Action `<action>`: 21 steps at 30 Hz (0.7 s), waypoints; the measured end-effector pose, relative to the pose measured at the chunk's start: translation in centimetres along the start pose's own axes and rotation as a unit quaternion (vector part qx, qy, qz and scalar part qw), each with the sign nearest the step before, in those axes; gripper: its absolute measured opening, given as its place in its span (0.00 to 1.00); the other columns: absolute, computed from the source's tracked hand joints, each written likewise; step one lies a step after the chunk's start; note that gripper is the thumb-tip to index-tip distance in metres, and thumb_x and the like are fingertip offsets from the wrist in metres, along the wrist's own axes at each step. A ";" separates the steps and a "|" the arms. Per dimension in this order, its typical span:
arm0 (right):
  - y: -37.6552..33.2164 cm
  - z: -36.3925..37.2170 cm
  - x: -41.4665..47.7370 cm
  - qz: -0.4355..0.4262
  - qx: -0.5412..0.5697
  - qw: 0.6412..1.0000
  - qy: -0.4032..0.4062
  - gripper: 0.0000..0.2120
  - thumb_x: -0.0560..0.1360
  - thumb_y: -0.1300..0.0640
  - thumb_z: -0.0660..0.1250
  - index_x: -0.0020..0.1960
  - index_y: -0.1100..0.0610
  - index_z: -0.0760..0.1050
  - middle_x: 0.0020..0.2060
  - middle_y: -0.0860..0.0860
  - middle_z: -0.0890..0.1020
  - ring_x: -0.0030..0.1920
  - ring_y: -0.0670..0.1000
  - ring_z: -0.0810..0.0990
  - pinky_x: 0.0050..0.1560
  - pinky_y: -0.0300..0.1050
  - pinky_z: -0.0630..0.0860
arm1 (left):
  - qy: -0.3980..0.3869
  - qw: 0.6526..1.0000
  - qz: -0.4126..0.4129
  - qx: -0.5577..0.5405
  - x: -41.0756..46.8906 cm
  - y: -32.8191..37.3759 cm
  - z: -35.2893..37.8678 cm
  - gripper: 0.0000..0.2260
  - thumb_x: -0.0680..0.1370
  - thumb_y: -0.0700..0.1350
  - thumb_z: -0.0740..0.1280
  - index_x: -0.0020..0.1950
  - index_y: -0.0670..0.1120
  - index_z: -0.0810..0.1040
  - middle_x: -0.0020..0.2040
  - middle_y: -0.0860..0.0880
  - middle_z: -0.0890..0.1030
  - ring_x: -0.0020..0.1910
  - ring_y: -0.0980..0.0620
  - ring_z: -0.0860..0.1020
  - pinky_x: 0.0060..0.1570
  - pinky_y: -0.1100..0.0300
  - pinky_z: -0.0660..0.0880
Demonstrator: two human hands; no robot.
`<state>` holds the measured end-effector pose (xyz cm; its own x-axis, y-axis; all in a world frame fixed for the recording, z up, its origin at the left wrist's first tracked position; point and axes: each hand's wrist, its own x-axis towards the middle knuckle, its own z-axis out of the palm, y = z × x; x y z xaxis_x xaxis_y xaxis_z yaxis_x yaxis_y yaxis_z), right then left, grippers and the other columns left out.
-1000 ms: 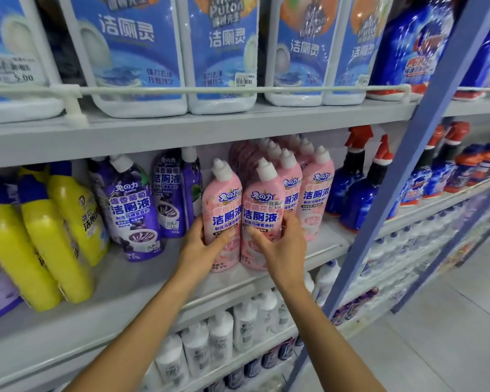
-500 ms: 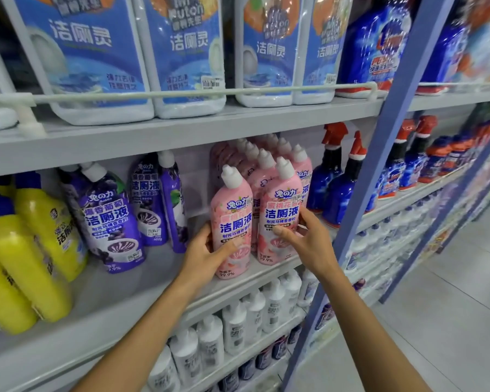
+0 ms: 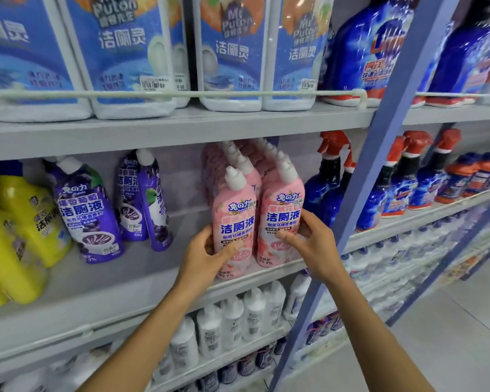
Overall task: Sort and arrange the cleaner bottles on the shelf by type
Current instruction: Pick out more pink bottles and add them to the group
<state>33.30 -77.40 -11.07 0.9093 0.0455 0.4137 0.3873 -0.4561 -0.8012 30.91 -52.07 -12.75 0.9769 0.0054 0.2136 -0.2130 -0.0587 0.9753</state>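
Note:
Two rows of pink cleaner bottles stand on the middle shelf (image 3: 102,281). My left hand (image 3: 207,253) grips the front left pink bottle (image 3: 234,210) at its lower left side. My right hand (image 3: 311,244) holds the front right pink bottle (image 3: 283,216) low on its right side, thumb across the label. More pink bottles (image 3: 238,157) line up behind them. To the left stand purple cleaner bottles (image 3: 88,213), one pair (image 3: 142,196) further back, and yellow bottles (image 3: 20,222) at the far left.
Blue spray bottles with red triggers (image 3: 328,182) stand right of the pink rows, beside a blue upright post (image 3: 379,154). Large white-and-blue jugs (image 3: 130,52) fill the top shelf behind a rail. White bottles (image 3: 232,321) sit on the shelf below. Grey floor lies at right.
Both hands have slid the two front pink bottles rightward and squared them side by side at the shelf's front edge. The view has shifted to the right.

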 end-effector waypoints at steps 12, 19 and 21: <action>2.0 -2.1 1.0 -0.039 0.019 0.999 -0.030 0.32 0.71 0.36 0.73 0.72 0.45 0.74 0.60 0.39 0.79 0.60 0.44 0.81 0.63 0.51 0.80 | 0.179 0.982 0.013 0.057 -1.6 0.1 5.2 0.16 0.72 0.48 0.79 0.56 0.50 0.78 0.50 0.55 0.86 0.47 0.61 0.84 0.43 0.65 0.80; 1.6 -1.0 0.0 -0.031 0.084 0.996 -0.011 0.22 0.77 0.52 0.75 0.70 0.46 0.75 0.58 0.41 0.84 0.58 0.41 0.83 0.60 0.44 0.81 | 0.231 0.971 0.030 0.054 -2.6 -0.4 8.1 0.20 0.77 0.51 0.74 0.68 0.52 0.78 0.56 0.58 0.86 0.55 0.58 0.84 0.55 0.51 0.82; 1.7 -0.9 -0.1 -0.031 0.087 0.996 -0.012 0.23 0.78 0.52 0.74 0.71 0.47 0.75 0.58 0.41 0.85 0.57 0.43 0.84 0.59 0.49 0.83 | 0.244 0.968 0.030 0.056 -2.7 -0.2 8.9 0.20 0.77 0.53 0.74 0.69 0.52 0.78 0.56 0.58 0.85 0.55 0.59 0.84 0.57 0.50 0.82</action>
<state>33.72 -79.00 -12.07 0.8856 0.0916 0.4552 0.4610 -0.2919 -0.8380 28.46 -60.92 -13.98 0.8326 0.4678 0.2967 -0.2382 -0.1812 0.9542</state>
